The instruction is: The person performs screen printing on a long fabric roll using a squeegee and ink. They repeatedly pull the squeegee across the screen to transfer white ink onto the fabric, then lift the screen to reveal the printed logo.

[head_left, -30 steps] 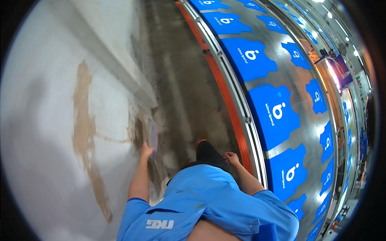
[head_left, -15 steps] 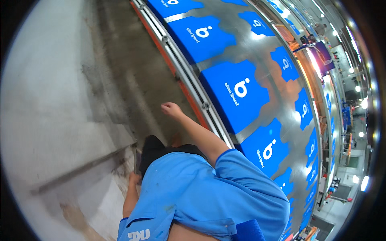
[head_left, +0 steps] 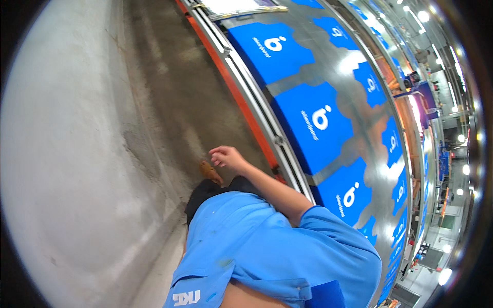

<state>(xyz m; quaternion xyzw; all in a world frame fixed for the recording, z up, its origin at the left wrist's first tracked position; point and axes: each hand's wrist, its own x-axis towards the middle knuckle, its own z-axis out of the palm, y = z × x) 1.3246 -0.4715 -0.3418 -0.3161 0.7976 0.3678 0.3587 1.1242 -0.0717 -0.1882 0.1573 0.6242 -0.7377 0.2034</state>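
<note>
My right hand (head_left: 227, 157) hangs in front of my body with its fingers loosely curled and slightly apart, holding nothing. It is beside the long table (head_left: 280, 139), not touching it. Flat blue fabric pieces (head_left: 287, 126) with white printing lie in rows on the table's shiny metal top; the closest are to the right of my hand. My left hand is out of view.
A pale wall (head_left: 67, 128) runs along my left. Between it and the table's orange lower rail (head_left: 239, 95) lies a narrow grey floor (head_left: 177, 92). A pale framed panel (head_left: 241, 7) rests at the table's far end. More worktables and lamps stand to the right.
I have moved forward along the table, and the pale framed panel has come into view. My right hand's fingers have loosened. My left hand has gone out of view.
</note>
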